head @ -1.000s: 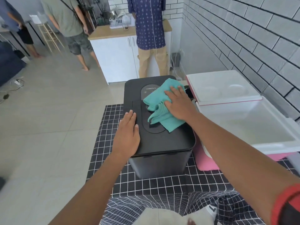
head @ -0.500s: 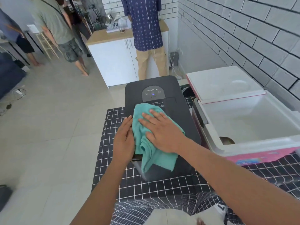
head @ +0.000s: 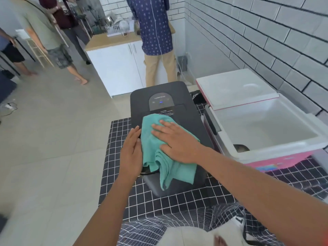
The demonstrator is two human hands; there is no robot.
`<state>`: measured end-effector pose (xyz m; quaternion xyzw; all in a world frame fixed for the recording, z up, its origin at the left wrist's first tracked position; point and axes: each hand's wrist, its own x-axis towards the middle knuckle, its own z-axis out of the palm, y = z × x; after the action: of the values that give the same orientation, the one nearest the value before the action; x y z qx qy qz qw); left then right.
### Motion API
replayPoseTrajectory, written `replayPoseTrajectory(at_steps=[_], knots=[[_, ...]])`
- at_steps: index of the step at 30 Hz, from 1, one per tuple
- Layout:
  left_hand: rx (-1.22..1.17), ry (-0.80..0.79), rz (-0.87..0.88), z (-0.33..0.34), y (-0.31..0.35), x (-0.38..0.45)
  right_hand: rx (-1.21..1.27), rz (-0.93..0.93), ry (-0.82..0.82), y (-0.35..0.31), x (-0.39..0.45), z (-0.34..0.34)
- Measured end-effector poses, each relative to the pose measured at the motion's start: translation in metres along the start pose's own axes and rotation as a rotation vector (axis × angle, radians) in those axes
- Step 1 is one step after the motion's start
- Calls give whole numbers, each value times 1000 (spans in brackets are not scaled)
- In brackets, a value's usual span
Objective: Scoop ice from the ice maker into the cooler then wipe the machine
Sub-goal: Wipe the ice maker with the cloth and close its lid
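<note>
In the upper left of the frame three people [head: 44, 32] stand on the pale tiled floor [head: 44, 139], cut off at the top edge. Right of them, at upper centre, a white cabinet [head: 117, 68] with a wooden top carries a dish rack [head: 117, 28], and a person in a blue patterned shirt [head: 152, 25] stands against it.

At centre the black ice maker [head: 177, 96] sits on a black mat with a white grid [head: 117, 157]. The left hand [head: 132, 153] lies along the machine's left edge, fingers straight and together, flat against it and holding nothing. Just right of it a teal cloth [head: 168, 166] is spread over the near part of the lid and hangs down the front. The right hand [head: 175, 141] presses flat on the cloth, fingers straight and slightly spread, not curled round it.

At right, touching or just beside the machine, stands the cooler [head: 276, 157], white inside with a pink outer wall, its lid [head: 236, 87] swung open toward the grey brick wall [head: 266, 41]. A small dark rounded thing shows at its near inner wall; I cannot tell what it is
</note>
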<state>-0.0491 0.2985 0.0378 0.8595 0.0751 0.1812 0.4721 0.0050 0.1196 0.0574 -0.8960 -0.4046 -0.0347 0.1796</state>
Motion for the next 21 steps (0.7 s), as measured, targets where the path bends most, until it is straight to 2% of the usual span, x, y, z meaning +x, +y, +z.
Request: replayPoseTrajectory(at_steps=[2, 4, 6, 8, 9, 11, 14, 18, 21], knots=[[9, 25, -44, 1, 11, 0, 488, 124, 35, 7, 4, -11], [123, 121, -17, 4, 27, 0, 901, 248, 219, 13, -1, -23], [279, 170, 123, 13, 47, 1, 1006, 363, 429, 23, -9, -30], [350, 32, 194, 31, 66, 0, 854, 467, 521, 40, -14, -33], [384, -67, 178, 42, 70, -2, 737, 501, 493, 49, -17, -32], [520, -192, 142, 58, 64, -8, 524, 480, 330, 62, -23, -26], [626, -223, 182, 55, 43, 1, 342, 364, 178, 71, -30, -15], [672, -278, 166, 24, 19, 51, 196, 342, 169, 70, -30, -12], [612, -330, 99, 6, 11, 88, 120, 338, 149, 68, -31, -13]])
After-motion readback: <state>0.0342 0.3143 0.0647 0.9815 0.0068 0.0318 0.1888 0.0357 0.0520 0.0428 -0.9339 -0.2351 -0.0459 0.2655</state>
